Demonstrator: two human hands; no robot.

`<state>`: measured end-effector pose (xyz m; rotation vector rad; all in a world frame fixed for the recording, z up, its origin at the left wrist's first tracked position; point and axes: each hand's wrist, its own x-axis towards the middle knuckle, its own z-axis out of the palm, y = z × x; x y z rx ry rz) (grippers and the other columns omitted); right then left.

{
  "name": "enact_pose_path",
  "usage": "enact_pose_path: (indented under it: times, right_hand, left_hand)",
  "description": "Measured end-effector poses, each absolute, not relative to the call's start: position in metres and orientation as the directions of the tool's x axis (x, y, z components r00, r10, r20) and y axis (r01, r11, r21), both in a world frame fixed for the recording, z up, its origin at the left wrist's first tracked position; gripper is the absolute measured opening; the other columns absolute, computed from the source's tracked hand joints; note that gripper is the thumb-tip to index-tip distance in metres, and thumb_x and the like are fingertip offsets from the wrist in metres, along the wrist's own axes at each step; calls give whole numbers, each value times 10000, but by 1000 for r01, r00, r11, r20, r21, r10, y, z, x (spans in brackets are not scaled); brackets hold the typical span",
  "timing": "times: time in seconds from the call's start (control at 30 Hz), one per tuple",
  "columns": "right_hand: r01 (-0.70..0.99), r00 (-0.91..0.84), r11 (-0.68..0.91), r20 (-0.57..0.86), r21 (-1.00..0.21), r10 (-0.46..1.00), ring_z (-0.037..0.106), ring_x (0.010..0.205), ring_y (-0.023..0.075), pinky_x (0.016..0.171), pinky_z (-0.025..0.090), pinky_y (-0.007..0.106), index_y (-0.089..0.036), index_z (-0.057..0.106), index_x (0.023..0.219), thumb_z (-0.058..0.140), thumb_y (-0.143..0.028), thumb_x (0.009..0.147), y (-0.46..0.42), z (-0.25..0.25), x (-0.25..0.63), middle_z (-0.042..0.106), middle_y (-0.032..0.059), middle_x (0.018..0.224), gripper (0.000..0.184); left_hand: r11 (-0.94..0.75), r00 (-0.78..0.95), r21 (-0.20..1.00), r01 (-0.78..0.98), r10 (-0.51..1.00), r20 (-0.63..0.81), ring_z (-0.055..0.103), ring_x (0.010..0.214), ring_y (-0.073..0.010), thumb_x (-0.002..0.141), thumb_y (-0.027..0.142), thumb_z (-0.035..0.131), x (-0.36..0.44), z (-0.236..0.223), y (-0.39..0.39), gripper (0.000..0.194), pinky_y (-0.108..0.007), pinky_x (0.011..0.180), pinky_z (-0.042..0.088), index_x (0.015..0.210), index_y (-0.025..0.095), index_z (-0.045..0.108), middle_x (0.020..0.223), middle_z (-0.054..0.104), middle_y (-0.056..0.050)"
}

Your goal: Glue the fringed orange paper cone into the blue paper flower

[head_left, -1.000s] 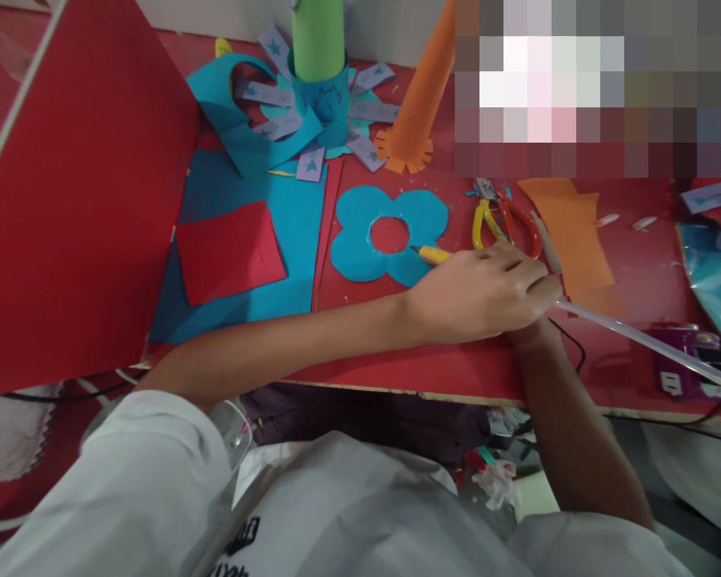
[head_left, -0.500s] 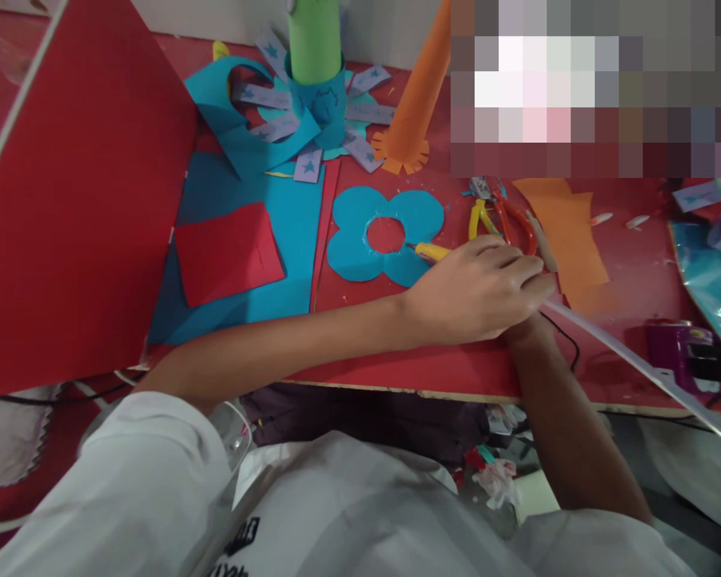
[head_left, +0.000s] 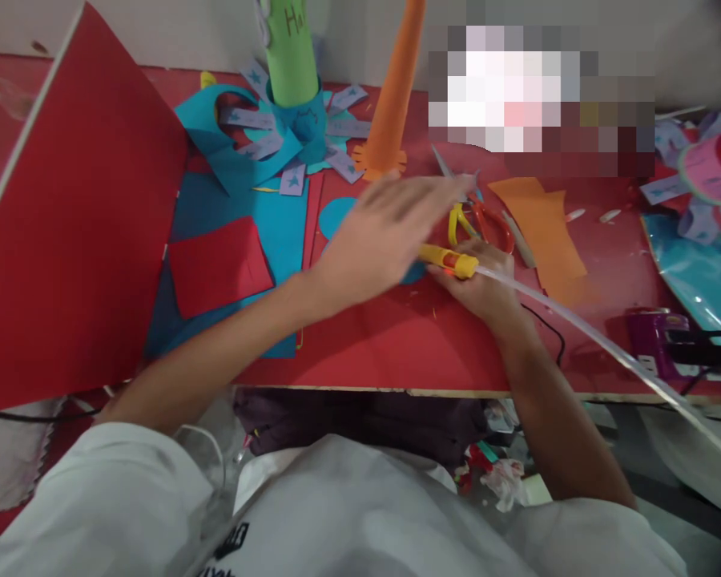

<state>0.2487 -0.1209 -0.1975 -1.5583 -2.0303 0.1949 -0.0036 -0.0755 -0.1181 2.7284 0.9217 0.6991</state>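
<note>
My right hand (head_left: 491,280) is wrapped round a yellow hot glue gun (head_left: 448,259), and a long clear glue stick (head_left: 594,330) runs out of its back end. My left hand (head_left: 376,244) reaches across, fingers stretched out, slightly blurred, with nothing visible in it. It hangs over the blue paper flower shape (head_left: 336,216) and hides most of it, along with the glue gun's tip. Close beyond my right hand lie red-handled scissors (head_left: 497,228) and a yellow-handled tool (head_left: 455,224).
A red board (head_left: 96,224) stands at the left beside blue sheets (head_left: 210,192) and a red paper piece (head_left: 219,268). Behind are a green paper tube (head_left: 292,68) and an orange cone (head_left: 390,104). Orange paper (head_left: 546,232) and a purple can (head_left: 654,340) lie rightward.
My left hand has moved left from the glue stick behind the glue gun to over the blue flower, its fingers now stretched out. The glue gun and my right hand have come into fuller view.
</note>
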Motion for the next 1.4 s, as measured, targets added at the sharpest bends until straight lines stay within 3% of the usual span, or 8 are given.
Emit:
enact_pose_path:
  times: [0.03,0.1,0.23,0.3,0.5,0.87,1.1,1.4]
  right_hand:
    - [850,-156,314,368,-423,917,747,852,327,705,559,454,-270,697,777,677,-710,1019,-121,-199,250,754,112,832,503]
    - [861,-153,320,399,-395,904,734,825,315,683,512,447,-282,657,758,645,-731,1024,-122,-200,249,742,99,801,522]
    - [851,-141,306,375,-428,916,720,813,299,691,492,441,-289,616,766,651,-713,1025,-124,-197,246,739,88,800,498]
    - [842,-133,301,369,-448,920,721,818,308,711,503,451,-290,611,768,677,-706,1011,-124,-195,246,737,94,811,487]
    - [833,-69,275,403,-479,913,700,777,307,712,527,460,-295,579,748,719,-690,978,-123,-196,255,682,81,771,478]
    - [761,-37,302,426,-574,904,707,742,275,691,551,435,-296,685,850,755,-610,966,-110,-203,254,733,56,818,342]
    - [789,-89,314,406,-529,909,747,813,306,755,607,471,-294,695,880,747,-652,969,-88,-198,241,774,75,866,372]
    - [823,-95,287,378,-490,921,718,796,309,713,583,460,-314,600,804,769,-691,938,-68,-195,234,696,54,764,435]
  left_hand:
    - [-748,655,343,569,664,361,565,1594,-273,1099,135,438,-19,-125,-63,599,-485,1419,363,1694,160,508,1706,608,-104]
    - [-658,608,402,637,749,262,556,1603,-292,1110,192,453,-50,-144,-40,564,-501,1416,374,1665,191,553,1685,627,-119]
    - [-624,673,438,647,737,56,421,1708,-334,1116,303,511,-93,-177,-19,632,-619,1465,216,1738,202,463,1787,510,-142]
    - [-632,697,444,635,717,24,364,1738,-330,1132,352,503,-101,-184,-18,655,-627,1474,171,1769,226,415,1828,453,-120]
    - [-659,727,452,601,686,35,345,1746,-338,1143,416,492,-104,-184,-16,674,-638,1472,153,1784,234,391,1838,437,-110]
    - [-697,748,442,565,658,81,387,1727,-328,1139,385,509,-106,-187,-15,650,-612,1468,153,1766,238,422,1822,469,-94]
    - [-698,752,440,565,655,72,362,1739,-325,1137,381,514,-107,-190,-13,672,-613,1466,138,1783,243,392,1835,448,-94]
    - [-695,745,447,564,661,88,372,1735,-323,1139,389,507,-107,-188,-16,648,-609,1467,140,1768,261,421,1824,468,-86]
